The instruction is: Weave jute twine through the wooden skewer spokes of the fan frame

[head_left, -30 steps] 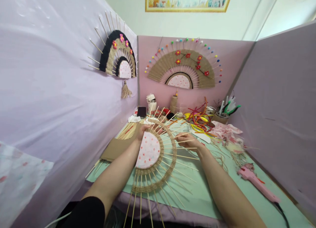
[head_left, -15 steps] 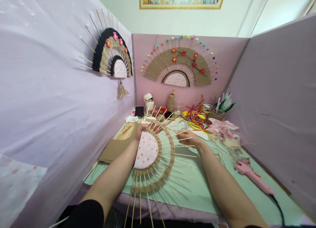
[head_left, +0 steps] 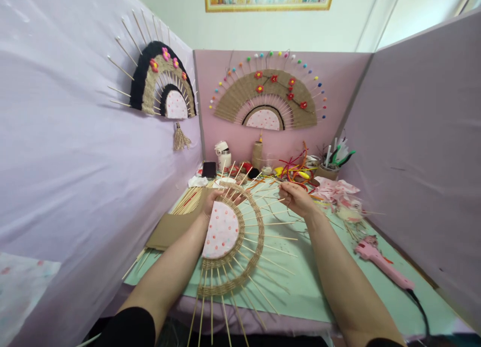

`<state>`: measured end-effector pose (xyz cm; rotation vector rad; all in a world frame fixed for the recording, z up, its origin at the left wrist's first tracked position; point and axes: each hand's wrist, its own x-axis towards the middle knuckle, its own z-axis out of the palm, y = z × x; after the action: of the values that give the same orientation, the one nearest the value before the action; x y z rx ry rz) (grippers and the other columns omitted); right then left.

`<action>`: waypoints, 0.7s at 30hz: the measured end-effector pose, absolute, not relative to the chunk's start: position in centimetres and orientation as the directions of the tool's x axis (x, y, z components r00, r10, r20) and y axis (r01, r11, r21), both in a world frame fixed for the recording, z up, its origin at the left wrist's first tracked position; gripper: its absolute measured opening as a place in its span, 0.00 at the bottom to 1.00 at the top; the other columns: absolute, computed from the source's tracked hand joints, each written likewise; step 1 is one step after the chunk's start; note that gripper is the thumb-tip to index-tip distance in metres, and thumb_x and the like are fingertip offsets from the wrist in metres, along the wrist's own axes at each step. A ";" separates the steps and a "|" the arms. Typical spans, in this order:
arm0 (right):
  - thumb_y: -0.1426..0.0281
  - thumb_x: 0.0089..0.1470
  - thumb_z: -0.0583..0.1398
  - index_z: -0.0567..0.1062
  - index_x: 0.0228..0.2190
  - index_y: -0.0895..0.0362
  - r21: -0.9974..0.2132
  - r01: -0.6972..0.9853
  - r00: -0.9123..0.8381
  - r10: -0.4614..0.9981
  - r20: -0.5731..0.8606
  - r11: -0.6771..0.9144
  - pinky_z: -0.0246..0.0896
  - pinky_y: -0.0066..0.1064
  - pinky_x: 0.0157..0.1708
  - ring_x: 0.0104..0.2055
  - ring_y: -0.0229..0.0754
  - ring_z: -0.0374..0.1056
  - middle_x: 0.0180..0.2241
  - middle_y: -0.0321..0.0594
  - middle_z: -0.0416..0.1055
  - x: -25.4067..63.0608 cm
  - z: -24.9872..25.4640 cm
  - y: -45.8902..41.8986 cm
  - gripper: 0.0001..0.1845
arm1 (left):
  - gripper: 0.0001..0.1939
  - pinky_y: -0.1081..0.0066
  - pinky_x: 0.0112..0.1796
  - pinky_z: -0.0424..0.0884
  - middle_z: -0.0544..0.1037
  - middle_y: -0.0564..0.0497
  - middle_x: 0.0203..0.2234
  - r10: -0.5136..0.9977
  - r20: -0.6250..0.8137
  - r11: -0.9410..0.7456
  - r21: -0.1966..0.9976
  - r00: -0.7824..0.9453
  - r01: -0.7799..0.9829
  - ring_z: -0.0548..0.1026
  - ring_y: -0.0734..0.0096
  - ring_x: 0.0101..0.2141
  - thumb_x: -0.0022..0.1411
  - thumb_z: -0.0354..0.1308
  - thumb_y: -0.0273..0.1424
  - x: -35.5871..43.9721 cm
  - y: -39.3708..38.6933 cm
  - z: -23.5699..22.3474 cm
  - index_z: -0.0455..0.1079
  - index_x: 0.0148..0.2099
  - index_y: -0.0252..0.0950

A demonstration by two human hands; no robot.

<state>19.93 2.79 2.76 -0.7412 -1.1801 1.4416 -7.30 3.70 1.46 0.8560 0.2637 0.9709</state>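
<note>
A half-round woven fan (head_left: 259, 237) stands tilted on its side in front of me, with thin sticks fanning out to the right and down. Its centre is a pink dotted half-disc (head_left: 221, 229), edged by woven twine bands. My left hand (head_left: 213, 201) grips the fan at its upper end, fingers behind the sticks. To the right of the stick tips, my right hand (head_left: 296, 198) is closed in a pinch on a thin strand of twine that runs toward the fan's upper part. The strand is too fine to trace fully.
A pink glue gun (head_left: 385, 267) lies at the right. Brown cardboard (head_left: 169, 230) and loose sticks (head_left: 188, 202) lie left. Along the back are a white bottle (head_left: 223, 156), a twine cone (head_left: 257, 154), coloured pipe cleaners (head_left: 296, 166) and a tool pot (head_left: 328, 170). Finished fans (head_left: 308, 104) hang on the walls.
My right hand has moved up and a little right, away from the stick tips, drawing the strand out. My left hand and the fan stay nearly in place; the view has shifted slightly.
</note>
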 end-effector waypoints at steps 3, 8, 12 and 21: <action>0.64 0.46 0.64 0.71 0.27 0.58 -0.919 -0.370 -0.173 0.962 0.211 0.135 0.39 0.23 0.17 0.18 0.29 0.44 0.17 0.29 0.50 19.7 3.2 2.5 0.11 | 0.29 0.60 0.52 0.61 0.71 0.46 0.49 0.765 0.184 0.338 0.700 0.617 -0.629 0.63 0.53 0.54 0.48 0.52 0.34 -7.3 3.9 1.2 0.64 0.54 0.35; 0.66 0.44 0.65 0.70 0.25 0.58 -0.889 -0.413 -0.173 0.941 0.291 0.199 0.38 0.24 0.18 0.19 0.30 0.44 0.16 0.29 0.50 19.7 3.2 2.1 0.10 | 0.33 0.62 0.49 0.64 0.69 0.45 0.51 0.757 0.205 0.369 0.650 0.621 -0.664 0.63 0.54 0.55 0.48 0.51 0.32 -7.5 4.3 0.9 0.59 0.58 0.31; 0.64 0.45 0.64 0.69 0.24 0.58 -0.913 -0.388 -0.259 0.936 0.241 0.128 0.36 0.23 0.17 0.18 0.29 0.41 0.16 0.28 0.49 20.3 2.7 2.2 0.11 | 0.33 0.67 0.48 0.65 0.68 0.46 0.53 0.744 0.189 0.406 0.634 0.641 -0.658 0.63 0.57 0.55 0.48 0.51 0.31 -7.6 4.4 1.0 0.59 0.59 0.32; 0.61 0.41 0.65 0.72 0.27 0.60 -0.996 -0.010 -0.473 0.878 -0.075 -0.090 0.30 0.23 0.16 0.16 0.27 0.38 0.14 0.24 0.46 19.8 0.8 2.5 0.16 | 0.30 0.65 0.51 0.62 0.71 0.43 0.50 0.760 0.199 0.372 0.646 0.618 -0.666 0.62 0.56 0.55 0.47 0.49 0.29 -7.6 3.7 1.7 0.62 0.56 0.30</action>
<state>19.81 2.45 0.84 -0.9742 -1.4949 1.6467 -7.62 3.69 1.65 0.7583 0.1403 0.9176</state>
